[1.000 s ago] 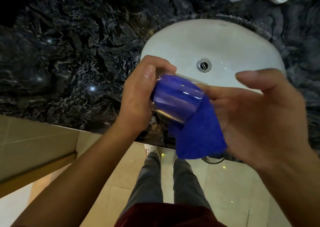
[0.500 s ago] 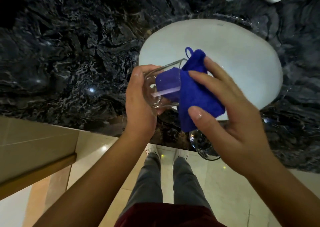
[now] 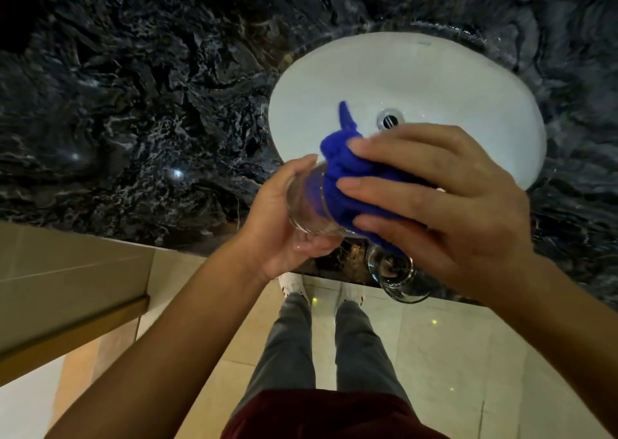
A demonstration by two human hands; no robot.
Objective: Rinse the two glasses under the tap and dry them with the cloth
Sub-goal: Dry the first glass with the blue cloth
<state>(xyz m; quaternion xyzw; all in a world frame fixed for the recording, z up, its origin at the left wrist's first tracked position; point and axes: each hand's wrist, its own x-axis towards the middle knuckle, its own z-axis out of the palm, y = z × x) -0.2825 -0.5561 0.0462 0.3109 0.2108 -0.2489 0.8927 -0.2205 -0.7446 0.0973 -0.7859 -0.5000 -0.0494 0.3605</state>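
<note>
Dark marble counter (image 3: 133,104) fills the left, and here's the left hand (image 3: 284,224), curled around the base of a clear glass (image 3: 309,204) lying on its side over the counter's front edge. The blue cloth (image 3: 351,184) is stuffed into its mouth, the right hand (image 3: 444,204) clamped on that cloth, fingers spread across it. Below them, a second glass (image 3: 398,278) sits at the counter edge, seemingly upright, though it's partly hidden. Behind, the white sink (image 3: 434,80).
</note>
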